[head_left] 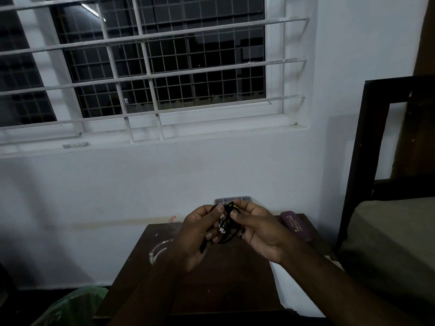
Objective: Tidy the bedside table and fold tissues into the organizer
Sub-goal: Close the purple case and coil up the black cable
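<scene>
Two hands work above our dark wooden bedside table [235,283]. At its back edge stands the grey organizer [244,199], at the right edge a maroon case [297,225]. Our left hand [195,234] and right hand [259,229] both pinch a coiled black cable [227,222].

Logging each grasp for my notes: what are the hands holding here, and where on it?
Both hands, left and right, hold a bundled black cable above the bedside table, fingertips pinching its upper loops.
</scene>
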Demonstrator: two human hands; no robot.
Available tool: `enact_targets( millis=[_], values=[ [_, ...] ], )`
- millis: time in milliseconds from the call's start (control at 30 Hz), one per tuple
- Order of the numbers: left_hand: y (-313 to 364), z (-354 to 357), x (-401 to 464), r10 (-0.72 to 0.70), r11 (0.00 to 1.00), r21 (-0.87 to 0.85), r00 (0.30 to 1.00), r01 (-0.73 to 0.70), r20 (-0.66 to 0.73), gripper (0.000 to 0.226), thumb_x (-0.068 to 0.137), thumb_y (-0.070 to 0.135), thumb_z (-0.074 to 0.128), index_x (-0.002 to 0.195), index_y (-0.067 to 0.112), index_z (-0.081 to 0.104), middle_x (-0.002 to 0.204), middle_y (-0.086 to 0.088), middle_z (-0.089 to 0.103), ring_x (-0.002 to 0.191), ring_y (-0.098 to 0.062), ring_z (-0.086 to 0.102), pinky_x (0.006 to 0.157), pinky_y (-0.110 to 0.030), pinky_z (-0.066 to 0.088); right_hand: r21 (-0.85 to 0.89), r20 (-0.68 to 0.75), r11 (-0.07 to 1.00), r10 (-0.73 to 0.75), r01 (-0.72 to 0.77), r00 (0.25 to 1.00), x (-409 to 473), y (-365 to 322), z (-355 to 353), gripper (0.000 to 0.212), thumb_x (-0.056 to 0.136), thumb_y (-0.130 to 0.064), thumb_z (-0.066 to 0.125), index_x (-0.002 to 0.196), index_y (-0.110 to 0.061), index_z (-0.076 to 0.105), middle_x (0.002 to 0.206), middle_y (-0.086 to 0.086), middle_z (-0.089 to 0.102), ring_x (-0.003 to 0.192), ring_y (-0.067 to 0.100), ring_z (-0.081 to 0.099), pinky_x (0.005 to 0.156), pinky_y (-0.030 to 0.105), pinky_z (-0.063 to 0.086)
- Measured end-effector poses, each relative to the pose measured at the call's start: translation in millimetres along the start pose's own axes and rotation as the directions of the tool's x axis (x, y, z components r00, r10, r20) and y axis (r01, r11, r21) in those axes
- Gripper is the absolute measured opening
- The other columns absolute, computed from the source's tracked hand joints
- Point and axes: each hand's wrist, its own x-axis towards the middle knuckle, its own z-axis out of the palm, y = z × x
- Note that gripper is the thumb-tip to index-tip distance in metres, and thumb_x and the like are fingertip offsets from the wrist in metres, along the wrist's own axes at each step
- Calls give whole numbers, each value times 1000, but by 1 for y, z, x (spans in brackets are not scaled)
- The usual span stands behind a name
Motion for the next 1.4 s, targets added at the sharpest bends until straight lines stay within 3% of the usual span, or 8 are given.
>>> enact_targets(
  millis=[433,567,700,900,1033,1133,1267,1400],
  values=[
    [-37,17,28,-56,998,-16,977,54,-207,19,82,29,71,71,13,67,45,-1,50,37,-11,42,40,-23,42,-505,12,847,196,-163,980,5,-2,-34,31,77,-19,77,105,-12,67,115,19,69,109,29,67,89,44,52],
    [-69,31,51,-187,978,-133,959,161,-211,19,97,13,51,102,-3,60,84,-22,61,69,-28,57,63,-37,53,-588,-188,794,55,-157,981,2,-14,-68,36,74,-10,80,107,-15,67,104,13,73,89,24,73,67,36,62],
    [-106,45,68,-345,931,59,923,359,-168,34,91,0,53,125,4,54,118,-20,66,107,-33,65,76,-39,54,-696,-540,634,-155,-336,827,4,-10,-102,40,69,-6,83,101,-11,61,95,11,67,86,27,69,67,46,62],
    [-143,64,96,-394,891,139,889,432,-234,30,89,-6,52,118,1,58,114,-21,64,104,-29,63,93,-43,54,-840,-542,175,-283,-513,791,24,-7,-130,29,83,-23,70,104,-4,63,95,11,69,83,20,64,72,29,50],
    [-153,68,107,-343,903,174,903,393,-258,29,90,-7,45,106,7,65,100,-14,68,85,-19,66,64,-25,56,-818,-575,166,-277,-552,770,32,-9,-139,26,84,-22,63,104,-5,62,98,13,66,91,26,63,70,27,47],
    [-158,67,111,-300,890,295,933,349,-198,42,89,-10,40,117,7,65,114,-14,67,102,-25,66,89,-39,57,-839,-536,77,-283,-538,795,34,-9,-142,23,86,-20,56,101,-4,64,95,10,63,81,21,60,58,20,41],
    [-155,65,110,-256,870,441,966,221,21,50,87,-12,42,127,12,62,122,-10,67,110,-25,65,99,-44,51,-847,-476,-130,-250,-516,843,39,-7,-139,29,94,-18,49,115,-7,66,122,9,63,115,24,58,98,28,44],
    [-153,50,107,112,569,804,985,-173,133,40,92,4,56,132,9,58,134,-6,61,125,-18,54,107,-26,38,-841,-455,-165,-301,-515,838,42,-2,-138,26,93,-19,49,109,-8,66,115,15,63,107,30,58,80,29,43]
  ],
)
